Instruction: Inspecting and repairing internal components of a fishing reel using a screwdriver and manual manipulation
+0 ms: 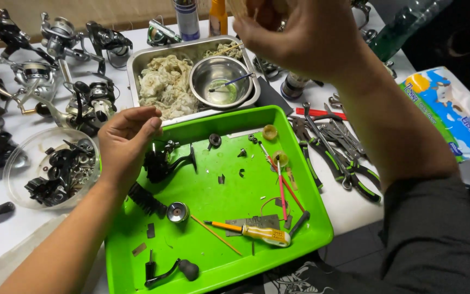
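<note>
Right of the green tray (300, 228) — blue-and-green printed packet (452, 111), pliers (338, 158) between.

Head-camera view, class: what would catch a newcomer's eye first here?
The bright green tray in the middle, strewn with small reel parts and a yellow-handled screwdriver. Behind it, a steel pan holds stained rags and a round bowl. The left hand hovers at the tray's left edge; the right hand is raised above.

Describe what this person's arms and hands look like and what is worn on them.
Both hands are bare: no gloves, rings or watch show. The left hand joins a forearm that is uncovered to the frame's edge. The right hand has a bare wrist and forearm, with a dark grey sleeve pushed up toward the elbow.
</note>
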